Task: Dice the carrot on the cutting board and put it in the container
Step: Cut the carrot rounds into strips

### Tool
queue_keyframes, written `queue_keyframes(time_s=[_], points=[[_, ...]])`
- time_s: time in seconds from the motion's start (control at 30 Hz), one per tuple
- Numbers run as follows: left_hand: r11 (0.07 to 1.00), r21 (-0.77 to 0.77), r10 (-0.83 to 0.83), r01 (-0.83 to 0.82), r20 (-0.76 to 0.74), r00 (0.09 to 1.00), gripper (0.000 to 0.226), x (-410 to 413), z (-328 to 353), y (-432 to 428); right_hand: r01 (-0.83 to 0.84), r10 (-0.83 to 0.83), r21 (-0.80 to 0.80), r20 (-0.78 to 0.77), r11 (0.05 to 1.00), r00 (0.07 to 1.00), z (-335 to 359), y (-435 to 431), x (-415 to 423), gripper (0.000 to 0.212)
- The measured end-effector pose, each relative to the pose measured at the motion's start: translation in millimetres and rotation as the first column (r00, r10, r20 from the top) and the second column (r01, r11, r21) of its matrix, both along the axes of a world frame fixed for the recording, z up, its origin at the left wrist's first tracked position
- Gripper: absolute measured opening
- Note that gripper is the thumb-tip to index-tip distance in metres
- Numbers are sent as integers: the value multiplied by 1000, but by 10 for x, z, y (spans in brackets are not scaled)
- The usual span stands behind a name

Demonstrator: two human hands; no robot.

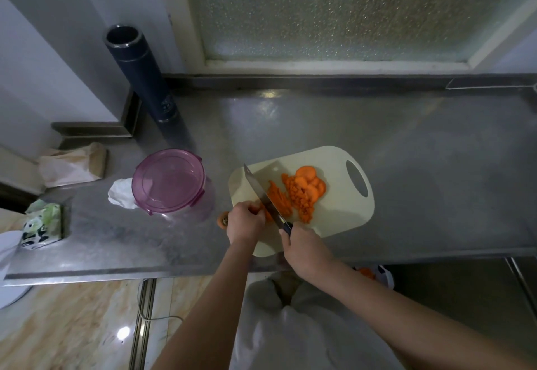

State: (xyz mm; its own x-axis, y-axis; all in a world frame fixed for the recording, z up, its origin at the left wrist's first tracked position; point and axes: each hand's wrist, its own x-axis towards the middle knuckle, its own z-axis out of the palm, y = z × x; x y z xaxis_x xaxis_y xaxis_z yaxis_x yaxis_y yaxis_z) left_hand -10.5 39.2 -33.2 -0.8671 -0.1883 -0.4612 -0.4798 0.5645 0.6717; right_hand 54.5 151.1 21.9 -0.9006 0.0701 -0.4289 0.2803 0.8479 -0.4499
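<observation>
A cream cutting board [343, 210] lies on the steel counter, with carrot slices [309, 182] at its far side and chopped carrot pieces [293, 201] in its middle. My right hand [305, 249] grips the handle of a cleaver [260, 192], its blade angled across the board's left part. My left hand [247, 221] has its fingers curled on a bit of carrot just left of the blade. A carrot end [222, 220] lies on the counter by that hand. The clear container with a purple lid [170, 182] stands left of the board, lid on.
A tall dark flask [145, 76] stands at the back left. A white crumpled tissue [122, 194], a tissue pack [43, 224] and a paper bag [72, 166] lie further left. The counter's front edge [116, 274] runs below my hands.
</observation>
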Motion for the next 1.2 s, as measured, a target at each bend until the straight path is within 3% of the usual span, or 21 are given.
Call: queue_keyframes(time_s=[0.07,0.23,0.37,0.47,0.63,1.2], points=[[1000,-10,0,0,31,1000,25,-21,35,-2,-19,19,33,-21,999,1000,-15,-32,2,33],[1000,7,12,-13,105,994,10,-52,50,-24,-26,29,79,-44,997,999,-89,-119,-8,33],[1000,11,1,-3,125,992,15,-55,44,-37,-18,20,57,-36,998,999,-160,-164,-62,31],[1000,6,6,-7,125,992,26,-50,61,-38,-13,13,30,-25,999,1000,-214,-176,-98,30],[1000,9,1,-2,116,993,10,-48,21,-47,0,0,-22,-12,1000,1000,-218,-150,-142,30],[997,-54,-55,56,23,998,7,-34,26,-32,77,-74,-178,24,981,997,-124,61,-403,33]])
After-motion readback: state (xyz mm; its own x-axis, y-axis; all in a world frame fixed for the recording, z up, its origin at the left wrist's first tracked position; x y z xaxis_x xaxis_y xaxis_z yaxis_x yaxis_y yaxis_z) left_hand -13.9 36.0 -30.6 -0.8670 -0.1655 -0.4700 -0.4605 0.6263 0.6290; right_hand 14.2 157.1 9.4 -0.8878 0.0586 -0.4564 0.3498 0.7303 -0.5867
